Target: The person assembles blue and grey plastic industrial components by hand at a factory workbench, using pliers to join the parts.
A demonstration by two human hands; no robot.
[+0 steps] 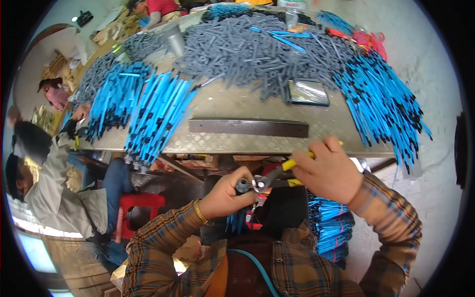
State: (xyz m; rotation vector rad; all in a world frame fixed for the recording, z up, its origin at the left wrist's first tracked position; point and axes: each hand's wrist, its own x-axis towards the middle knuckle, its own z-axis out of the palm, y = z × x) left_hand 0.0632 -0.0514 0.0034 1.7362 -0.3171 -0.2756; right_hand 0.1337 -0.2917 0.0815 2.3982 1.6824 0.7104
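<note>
My left hand (pixel 228 192) is closed around a small dark grey tube piece (pixel 242 185), held in front of my chest just below the metal table edge. My right hand (pixel 327 168) grips the yellow handles of pliers (pixel 277 174); the plier jaws meet the grey piece at my left fingertips. Both sleeves are plaid. Beyond my hands the metal table (pixel 257 106) carries a large heap of grey tubes (pixel 252 49) and rows of blue-and-black rods (pixel 153 116).
A dark flat metal bar (pixel 247 127) lies near the table's front edge, with a phone-like slab (pixel 308 92) behind it. More blue rods (pixel 383 106) fan off the right side. A seated person (pixel 54 193) is at left beside a red stool (pixel 138 205); another person (pixel 156 10) sits at the far end.
</note>
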